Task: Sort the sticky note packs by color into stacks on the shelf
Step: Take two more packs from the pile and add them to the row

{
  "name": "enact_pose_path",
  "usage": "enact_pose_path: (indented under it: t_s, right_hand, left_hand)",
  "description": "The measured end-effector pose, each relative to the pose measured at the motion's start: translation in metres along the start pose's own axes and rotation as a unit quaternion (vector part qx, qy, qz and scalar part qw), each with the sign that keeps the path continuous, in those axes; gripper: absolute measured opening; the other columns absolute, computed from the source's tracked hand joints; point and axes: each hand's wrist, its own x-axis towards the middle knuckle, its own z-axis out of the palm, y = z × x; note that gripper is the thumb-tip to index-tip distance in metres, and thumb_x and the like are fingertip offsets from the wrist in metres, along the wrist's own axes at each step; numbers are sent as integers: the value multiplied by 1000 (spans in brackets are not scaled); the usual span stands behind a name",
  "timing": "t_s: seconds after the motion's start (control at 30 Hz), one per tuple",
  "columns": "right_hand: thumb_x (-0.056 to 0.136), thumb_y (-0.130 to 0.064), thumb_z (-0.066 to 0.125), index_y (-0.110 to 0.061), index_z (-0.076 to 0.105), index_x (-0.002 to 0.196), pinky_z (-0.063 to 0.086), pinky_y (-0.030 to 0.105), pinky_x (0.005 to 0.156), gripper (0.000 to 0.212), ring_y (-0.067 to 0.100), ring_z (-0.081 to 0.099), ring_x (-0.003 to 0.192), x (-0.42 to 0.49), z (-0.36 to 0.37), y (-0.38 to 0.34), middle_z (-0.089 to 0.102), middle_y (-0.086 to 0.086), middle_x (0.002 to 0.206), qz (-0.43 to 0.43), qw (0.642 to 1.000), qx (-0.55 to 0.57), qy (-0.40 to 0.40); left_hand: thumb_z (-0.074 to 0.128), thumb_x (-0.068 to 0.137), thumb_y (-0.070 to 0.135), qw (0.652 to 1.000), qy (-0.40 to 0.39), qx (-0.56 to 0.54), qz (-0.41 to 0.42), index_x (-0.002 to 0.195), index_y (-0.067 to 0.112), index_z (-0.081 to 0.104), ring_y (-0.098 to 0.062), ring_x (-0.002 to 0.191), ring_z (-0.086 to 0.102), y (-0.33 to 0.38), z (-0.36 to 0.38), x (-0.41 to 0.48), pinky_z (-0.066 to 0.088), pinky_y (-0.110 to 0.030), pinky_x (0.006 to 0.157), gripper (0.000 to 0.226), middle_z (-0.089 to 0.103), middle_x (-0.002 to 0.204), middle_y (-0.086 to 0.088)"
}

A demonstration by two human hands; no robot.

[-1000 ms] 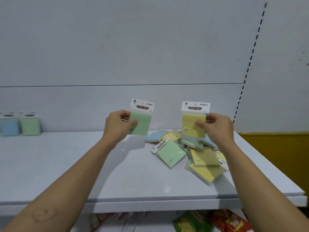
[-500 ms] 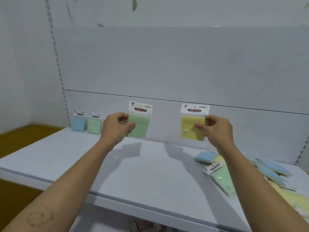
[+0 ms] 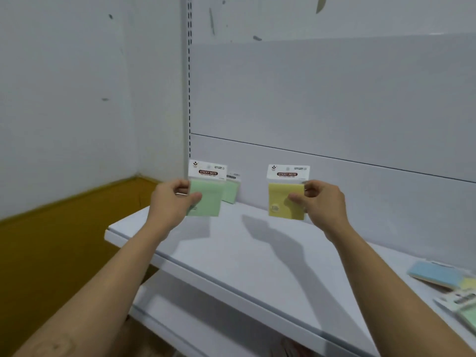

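view has swung left since a second ago: the loose pile of packs (image 3: 448,287), then centre on the shelf (image 3: 257,258), now sits at the far right edge, and the sorted end by the upright is ahead. left hand (image 3: 171,199) pinches a green sticky note pack (image 3: 207,194), right hand (image 3: 322,202) pinches a yellow sticky note pack (image 3: 286,199), both held upright above the shelf. a green pack (image 3: 231,188) stands against the back panel just behind the left one. likely next: green joins that stack, yellow starts its own beside it.
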Motion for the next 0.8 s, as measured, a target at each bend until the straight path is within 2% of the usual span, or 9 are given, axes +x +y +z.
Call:
enact_pose_path:
  t_s: [0.07,0.17,0.27,0.37,0.43,0.53,0.67,0.8]
  right_hand:
    - [70,-18,84,-20,66,81,54,39,73,21,21,60,76,0,22,-2,62,1,78,5,1000,5,-15]
    - [70,-18,83,-16,69,83,54,39,72,19,20,59,73,2,51,0,62,1,77,5,999,5,-33]
    - [70,-17,83,-16,67,78,52,38,71,18,20,56,70,9,74,6,60,1,73,7,999,0,-51]
    - [69,-17,83,-20,65,74,53,41,74,19,21,57,71,19,93,16,62,2,74,14,998,1,-65]
    - [69,-18,83,-21,65,73,56,44,76,19,23,60,72,28,105,27,66,6,77,22,997,3,-74]
    - [68,-18,83,-19,66,73,56,48,76,18,28,64,76,44,118,45,69,12,82,40,996,18,-79]
    - [68,-17,83,-19,65,72,56,49,75,18,25,62,73,66,120,66,67,10,80,58,995,47,-71]
    - [69,-17,83,-21,64,70,56,48,77,19,31,64,77,90,117,83,69,12,83,61,995,51,-59]
  left_hand:
    - [77,78,6,1000,8,8,-9,79,23,64,-15,68,66,-13,-16,4,53,-22,59,22,67,81,0]
    - [76,78,8,999,19,23,-27,86,19,65,-20,73,68,-33,-31,11,53,-26,59,17,69,87,-4]
    - [76,79,9,998,27,32,-42,89,18,64,-17,73,67,-52,-36,18,49,-22,57,18,69,88,-2]
    - [76,79,10,997,30,39,-60,83,22,63,-19,76,69,-69,-32,26,56,-31,64,18,70,89,-2]
    - [76,79,10,996,28,51,-73,80,24,63,-20,77,70,-82,-26,35,57,-34,69,19,70,87,0]
    - [76,78,8,995,22,52,-82,78,24,63,-20,77,70,-92,-13,49,56,-32,69,21,70,85,0]
    - [74,79,3,995,5,52,-84,79,20,63,-19,71,68,-88,14,74,53,-29,62,21,70,83,-2]
    - [74,78,2,996,-15,56,-73,81,17,64,-17,67,67,-84,45,99,54,-27,61,18,71,83,-5]
